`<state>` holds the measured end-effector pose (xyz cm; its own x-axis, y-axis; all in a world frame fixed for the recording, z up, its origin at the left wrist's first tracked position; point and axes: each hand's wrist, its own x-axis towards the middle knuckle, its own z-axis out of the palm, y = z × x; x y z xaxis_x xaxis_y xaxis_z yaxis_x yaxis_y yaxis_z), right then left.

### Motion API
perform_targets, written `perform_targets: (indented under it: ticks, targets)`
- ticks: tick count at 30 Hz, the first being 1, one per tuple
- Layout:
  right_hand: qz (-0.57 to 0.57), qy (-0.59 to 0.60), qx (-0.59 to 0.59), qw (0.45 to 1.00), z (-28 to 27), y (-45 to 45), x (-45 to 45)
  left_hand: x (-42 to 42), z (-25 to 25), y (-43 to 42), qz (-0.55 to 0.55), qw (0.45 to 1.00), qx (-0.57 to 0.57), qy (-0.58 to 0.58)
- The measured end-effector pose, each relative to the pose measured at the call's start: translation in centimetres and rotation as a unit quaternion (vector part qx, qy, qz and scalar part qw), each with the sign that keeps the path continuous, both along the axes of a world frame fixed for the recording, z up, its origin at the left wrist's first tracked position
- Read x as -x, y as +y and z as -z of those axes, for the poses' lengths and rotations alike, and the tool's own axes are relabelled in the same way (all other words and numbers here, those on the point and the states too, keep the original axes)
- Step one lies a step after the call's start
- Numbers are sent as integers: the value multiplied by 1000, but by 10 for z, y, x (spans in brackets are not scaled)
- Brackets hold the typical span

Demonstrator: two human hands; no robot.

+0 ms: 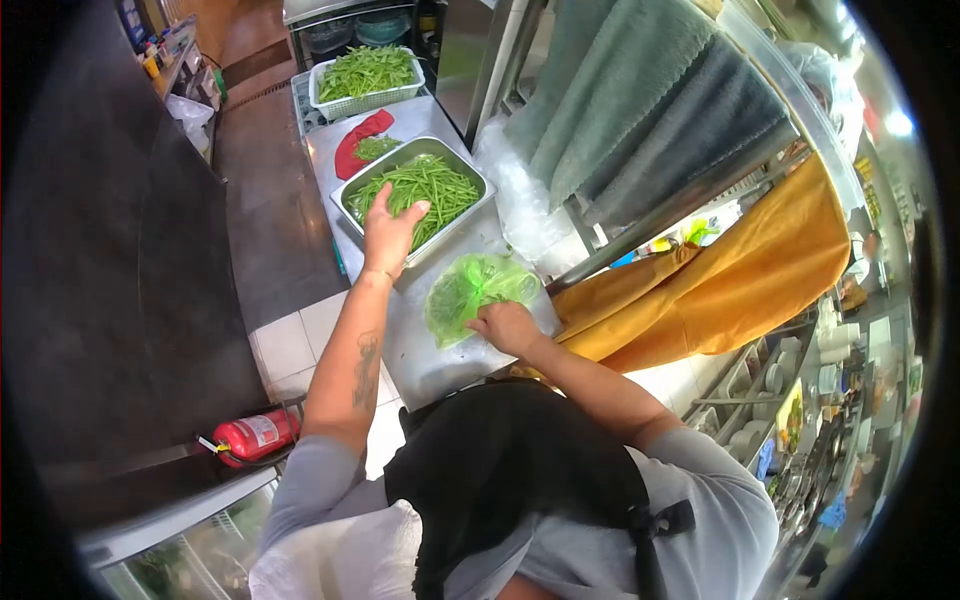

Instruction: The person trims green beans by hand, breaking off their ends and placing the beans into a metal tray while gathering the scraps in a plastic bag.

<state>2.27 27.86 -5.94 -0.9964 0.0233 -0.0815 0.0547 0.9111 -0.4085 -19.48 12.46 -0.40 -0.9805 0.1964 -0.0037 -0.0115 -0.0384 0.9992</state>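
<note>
My left hand (392,228) reaches over the near left edge of a metal pan (484,203), its thumb and fingers apart among the cut green beans (440,190). Whether any beans are in its grasp is hidden. On the metal table (400,350), nearer my body, lies a green plastic bag (455,300). My right hand (505,327) is closed at the bag's right side, its fingertips pinching the plastic. Some green pieces show in the bag beside those fingers.
Beyond the pan are a red cloth (350,150), a small pile of green pieces (376,148) and a white basket (365,103) of beans. Towels (620,110) and an orange cloth (720,290) hang at right. A fire extinguisher (258,436) stands at lower left.
</note>
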Motion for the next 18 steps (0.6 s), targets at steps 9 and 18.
perform_targets:
  ticks: [9, 18]
  targets:
    - [51, 230, 192, 953, -94, 17, 61, -52, 8, 3, 121, 988, 91, 32]
    - [-49, 169, 271, 946, -55, 60, 64, -117, 19, 33, 42, 959, 242, 138]
